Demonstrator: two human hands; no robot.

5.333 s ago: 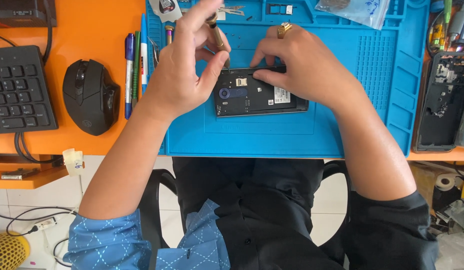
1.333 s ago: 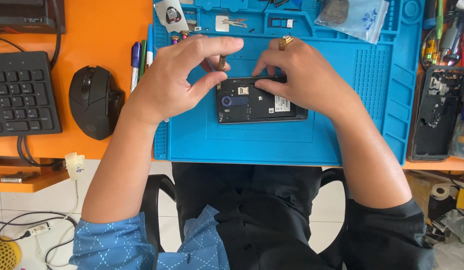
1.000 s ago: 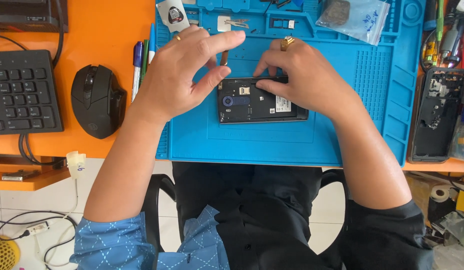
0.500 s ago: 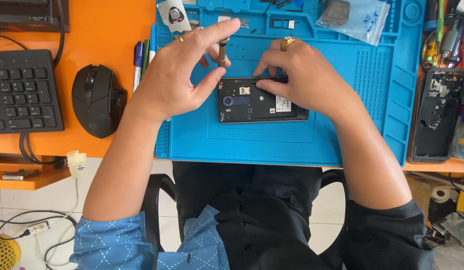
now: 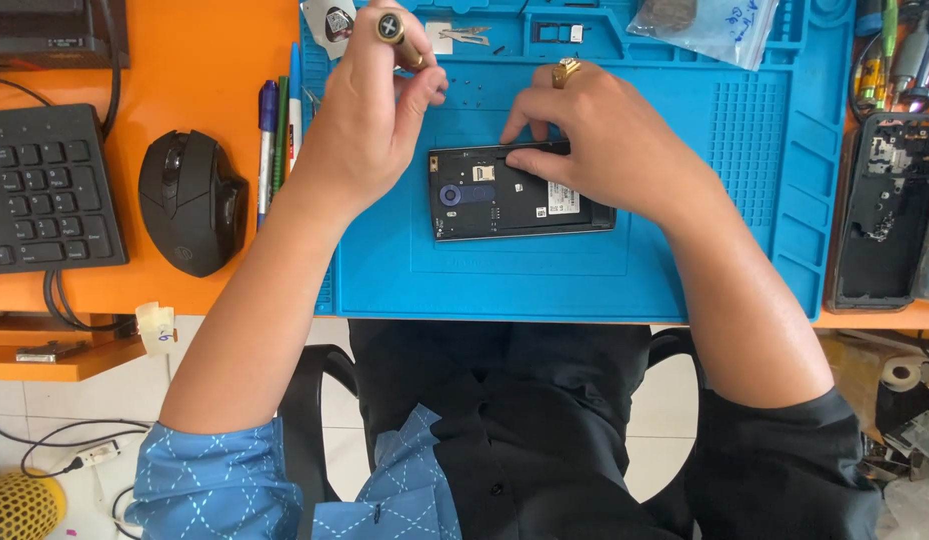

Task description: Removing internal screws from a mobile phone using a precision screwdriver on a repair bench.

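- Two hands work over a blue mat (image 5: 685, 250) on an orange desk (image 5: 205, 50).
- Left hand (image 5: 370, 120) is raised above the mat's upper left part, fingers curled tight around a screwdriver (image 5: 397, 32); its round gold and black cap points up at the camera, and the tip is hidden behind the fingers.
- Right hand (image 5: 610, 150) lies on the phone (image 5: 515, 195), fingers bent and pressing its upper edge, thumb along the top side; a gold ring (image 5: 568, 70) sits on one finger.
- Phone lies flat in the middle of the mat, back cover off, dark inner board with a blue round part at its left end; its right end is under the right hand.
- Several pens (image 5: 278, 130) lie along the mat's left edge, just beside the left wrist.
- Black mouse (image 5: 192, 200) sits left of the pens, and a keyboard (image 5: 40, 190) further left.
- Clear bag (image 5: 710, 25) rests at the mat's top right.
- Another opened dark device (image 5: 880, 215) lies off the mat's right edge, well apart from both hands.
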